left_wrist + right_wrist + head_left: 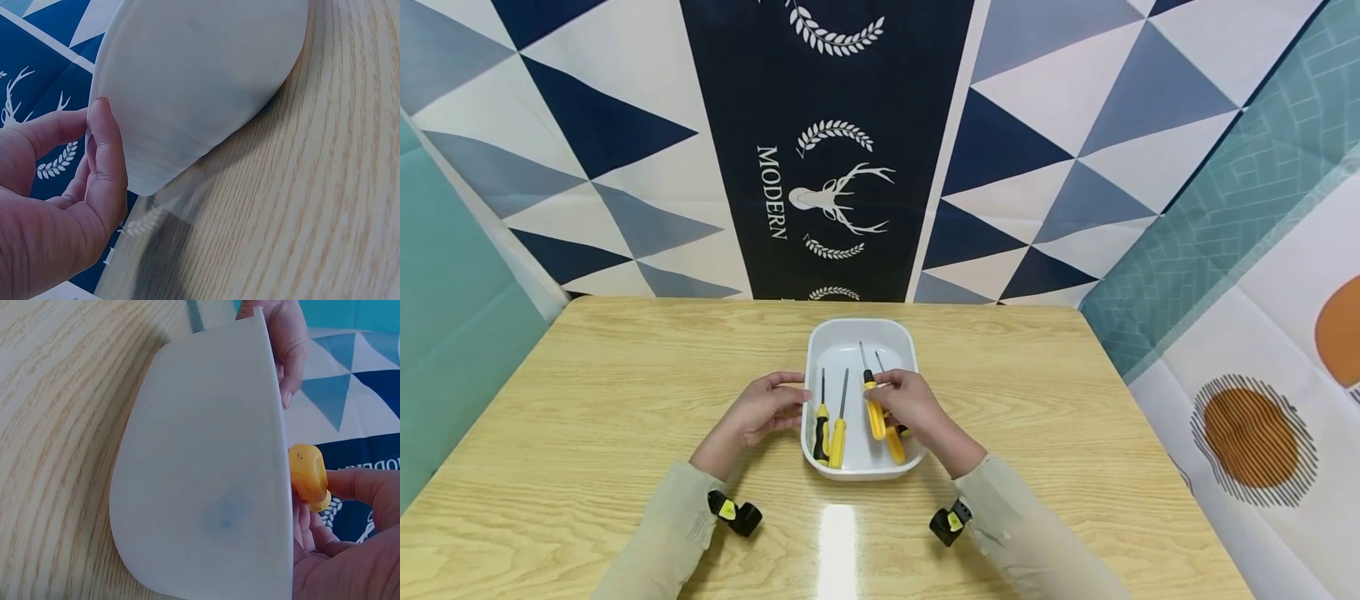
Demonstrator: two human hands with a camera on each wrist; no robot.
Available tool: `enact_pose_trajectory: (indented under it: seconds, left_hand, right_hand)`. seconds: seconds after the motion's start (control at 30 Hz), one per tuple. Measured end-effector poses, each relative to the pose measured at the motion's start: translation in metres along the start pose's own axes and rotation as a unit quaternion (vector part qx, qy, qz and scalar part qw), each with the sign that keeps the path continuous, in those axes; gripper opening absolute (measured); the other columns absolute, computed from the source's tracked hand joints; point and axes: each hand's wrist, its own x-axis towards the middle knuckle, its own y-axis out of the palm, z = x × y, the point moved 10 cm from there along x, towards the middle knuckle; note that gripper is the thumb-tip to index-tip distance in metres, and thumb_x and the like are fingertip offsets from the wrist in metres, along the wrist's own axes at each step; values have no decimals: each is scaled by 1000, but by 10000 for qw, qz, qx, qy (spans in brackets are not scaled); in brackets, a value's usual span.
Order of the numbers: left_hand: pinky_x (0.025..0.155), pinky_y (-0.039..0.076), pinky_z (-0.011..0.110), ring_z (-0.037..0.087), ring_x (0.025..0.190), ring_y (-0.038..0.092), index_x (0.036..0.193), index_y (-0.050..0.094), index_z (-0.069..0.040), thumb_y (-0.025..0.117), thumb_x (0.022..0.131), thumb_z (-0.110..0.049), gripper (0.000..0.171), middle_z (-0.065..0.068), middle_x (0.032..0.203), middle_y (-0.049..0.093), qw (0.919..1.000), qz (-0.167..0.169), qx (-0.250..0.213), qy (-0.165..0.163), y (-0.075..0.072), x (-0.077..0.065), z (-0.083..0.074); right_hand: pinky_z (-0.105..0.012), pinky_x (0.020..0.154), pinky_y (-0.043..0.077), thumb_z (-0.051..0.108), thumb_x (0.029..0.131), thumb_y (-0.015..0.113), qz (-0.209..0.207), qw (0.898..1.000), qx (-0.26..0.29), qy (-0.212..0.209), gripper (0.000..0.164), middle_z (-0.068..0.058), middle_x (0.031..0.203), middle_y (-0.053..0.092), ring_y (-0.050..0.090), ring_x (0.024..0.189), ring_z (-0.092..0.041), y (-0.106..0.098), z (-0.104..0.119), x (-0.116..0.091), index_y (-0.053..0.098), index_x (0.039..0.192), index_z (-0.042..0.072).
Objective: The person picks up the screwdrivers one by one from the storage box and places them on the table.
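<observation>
A: Materials first. What do we log?

B: Our landmark is the white tray (862,327), smooth, a round-cornered rectangle with sloping walls. Along its left wall we note a black-and-yellow screwdriver (822,412) and, just beside it, a yellow-handled screwdriver (838,442); both slim metal shafts point toward the tray's far end.

A: And on the tray's right side?

B: The held screwdriver (877,421), with a ridged yellow handle and black collar, is over that half. Beside it, partly hidden, we see another yellow handle (895,446).

A: Grip and pose?

B: The right hand (910,404) reaches in over the tray's right rim, grasping the held screwdriver between thumb and fingers; from the right wrist, its handle end shows past the rim. The left hand (766,407) pinches the tray's left rim, one digit flat along the outer wall. Both forearms, in pale sleeves (658,517), come from the near side.

A: Surroundings?

B: The tray sits on a wood-grain table (625,417), glossy enough that we record a bright reflection just nearer than the tray. Beyond it hangs a printed backdrop (865,92): navy, grey-blue and white triangles flanking a dark stag panel.
</observation>
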Motion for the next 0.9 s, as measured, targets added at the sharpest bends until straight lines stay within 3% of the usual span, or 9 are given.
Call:
enact_pose_trajectory:
  seconds: [0.7, 0.9]
  left_hand:
    - [72, 58, 26, 13, 79, 63, 132, 42, 1, 62, 88, -10, 49, 12, 103, 62, 10000, 15, -7, 18, 1, -1, -1]
    - [72, 57, 26, 12, 78, 63, 133, 40, 1, 61, 88, -10, 51, 10, 99, 62, 9999, 90, -75, 53, 2, -2, -1]
  right_hand:
    - [-28, 61, 55, 17, 86, 63, -149, 9998, 83, -41, 39, -9, 93, 57, 55, 73, -15, -10, 2, 2, 56, 122, 2]
    - [-31, 66, 57, 17, 87, 62, -130, 9998, 117, -22, 40, -11, 97, 58, 58, 76, -17, -12, 2, 2, 54, 123, 1]
